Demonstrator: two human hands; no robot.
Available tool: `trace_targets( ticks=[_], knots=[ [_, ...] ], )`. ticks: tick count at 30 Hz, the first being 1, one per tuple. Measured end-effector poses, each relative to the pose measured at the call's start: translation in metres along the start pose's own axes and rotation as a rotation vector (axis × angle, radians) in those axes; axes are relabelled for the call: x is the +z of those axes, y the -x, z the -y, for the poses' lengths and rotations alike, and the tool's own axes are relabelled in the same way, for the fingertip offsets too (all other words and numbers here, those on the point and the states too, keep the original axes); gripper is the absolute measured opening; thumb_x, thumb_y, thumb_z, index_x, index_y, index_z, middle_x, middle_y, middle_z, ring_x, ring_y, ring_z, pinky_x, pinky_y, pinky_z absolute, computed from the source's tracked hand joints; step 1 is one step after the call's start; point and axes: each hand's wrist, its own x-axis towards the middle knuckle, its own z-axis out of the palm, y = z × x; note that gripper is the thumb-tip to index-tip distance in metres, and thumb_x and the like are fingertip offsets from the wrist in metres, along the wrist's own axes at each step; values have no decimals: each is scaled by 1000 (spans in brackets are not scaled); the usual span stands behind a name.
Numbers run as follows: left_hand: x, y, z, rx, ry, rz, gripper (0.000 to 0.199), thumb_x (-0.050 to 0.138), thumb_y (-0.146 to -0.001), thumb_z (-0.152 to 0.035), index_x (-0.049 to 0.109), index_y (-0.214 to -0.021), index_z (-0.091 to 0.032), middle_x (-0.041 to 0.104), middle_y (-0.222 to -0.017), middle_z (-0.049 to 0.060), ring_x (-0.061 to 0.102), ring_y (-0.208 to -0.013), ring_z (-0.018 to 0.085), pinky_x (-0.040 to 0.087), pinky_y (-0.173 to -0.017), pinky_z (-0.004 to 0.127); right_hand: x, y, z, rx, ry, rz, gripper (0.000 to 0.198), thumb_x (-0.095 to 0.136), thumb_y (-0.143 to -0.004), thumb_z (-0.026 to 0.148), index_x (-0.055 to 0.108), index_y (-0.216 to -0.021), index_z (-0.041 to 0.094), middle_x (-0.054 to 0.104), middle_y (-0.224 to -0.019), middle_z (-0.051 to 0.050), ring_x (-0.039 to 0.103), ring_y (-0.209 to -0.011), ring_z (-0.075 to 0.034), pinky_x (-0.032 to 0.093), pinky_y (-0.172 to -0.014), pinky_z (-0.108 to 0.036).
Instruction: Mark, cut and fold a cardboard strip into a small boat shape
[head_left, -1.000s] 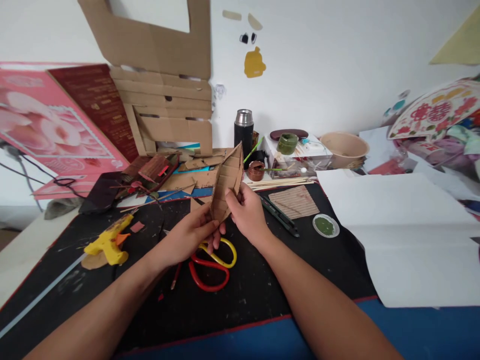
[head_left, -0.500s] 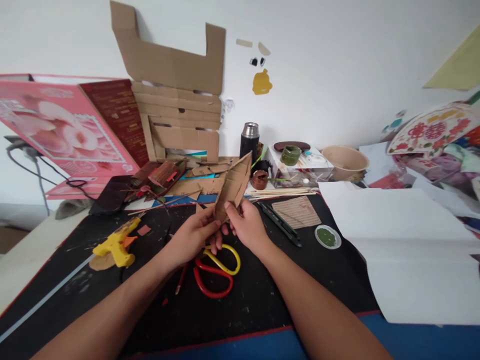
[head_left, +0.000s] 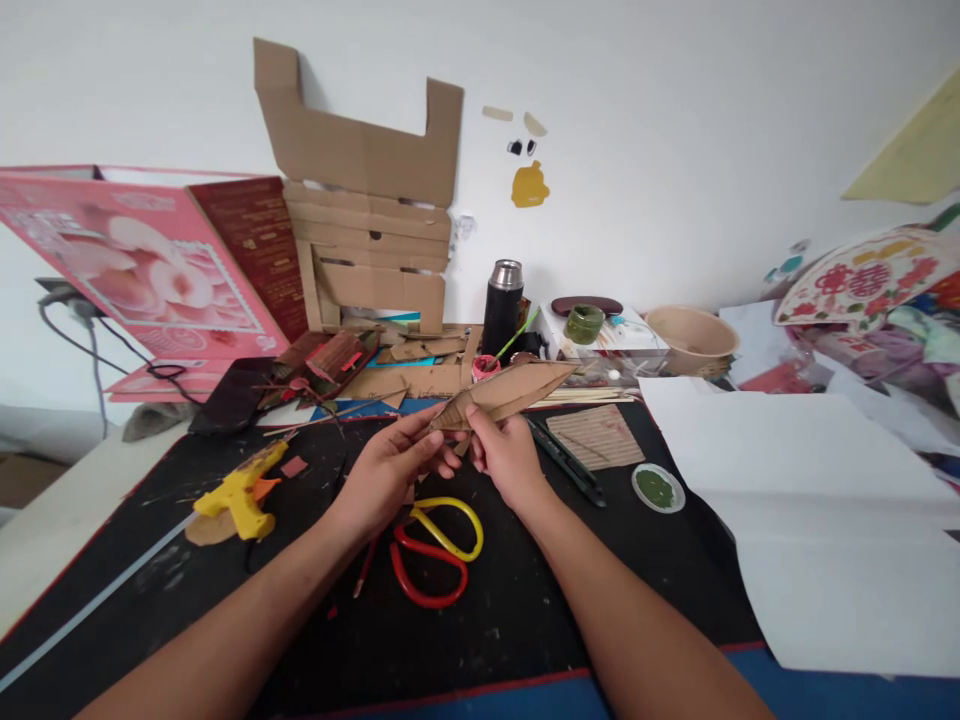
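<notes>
A folded, boat-shaped piece of cardboard (head_left: 517, 390) is held above the black mat, its pointed end toward the right. My left hand (head_left: 397, 460) pinches its near left end between thumb and fingers. Closed on its middle is my right hand (head_left: 510, 455), the thumb pressed on the inner face and the other fingers partly hidden beneath. Just below the hands lie scissors with one yellow and one red handle (head_left: 435, 555); their blades are mostly covered by the left hand.
A yellow glue gun (head_left: 240, 490) lies at left. To the right are a dark green cutter knife (head_left: 566, 465), a corrugated cardboard piece (head_left: 596, 437) and a lid of green paint (head_left: 658, 488). Behind stand a thermos (head_left: 502, 310) and a pink box (head_left: 150, 270). White paper (head_left: 825, 520) covers the right side.
The cardboard piece has swung from pointing up and away to lying nearly level, its tip now to the right. Both hands keep hold of it. The whole view has shifted slightly.
</notes>
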Motion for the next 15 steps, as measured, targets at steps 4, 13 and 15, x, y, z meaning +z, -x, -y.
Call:
trace_targets(
  ticks=[4, 13, 15],
  knots=[
    [1, 0, 2, 19, 18, -44, 57, 97, -81, -50, 81, -121, -13, 84, -105, 15, 74, -73, 20, 62, -67, 33, 0, 0, -1, -6, 10, 1, 63, 67, -94, 64, 47, -48, 26, 44, -41, 3, 43, -37, -12, 30, -41, -26],
    [1, 0, -2, -9, -17, -91, 55, 99, -76, -51, 83, -115, -16, 84, -90, 7, 76, -69, 21, 63, -66, 32, 4, 4, 0, -15, 22, 44, 65, 66, -97, 66, 48, -50, 24, 46, -42, 1, 45, -37, -12, 31, -42, -28],
    [2, 1, -7, -19, -12, -78, 52, 101, -74, -52, 84, -109, -17, 84, -89, 5, 76, -68, 20, 63, -66, 31, 6, 6, 1, -22, 21, 49, 67, 63, -99, 63, 47, -47, 24, 44, -40, 0, 44, -37, -12, 30, -43, -29]
  ],
)
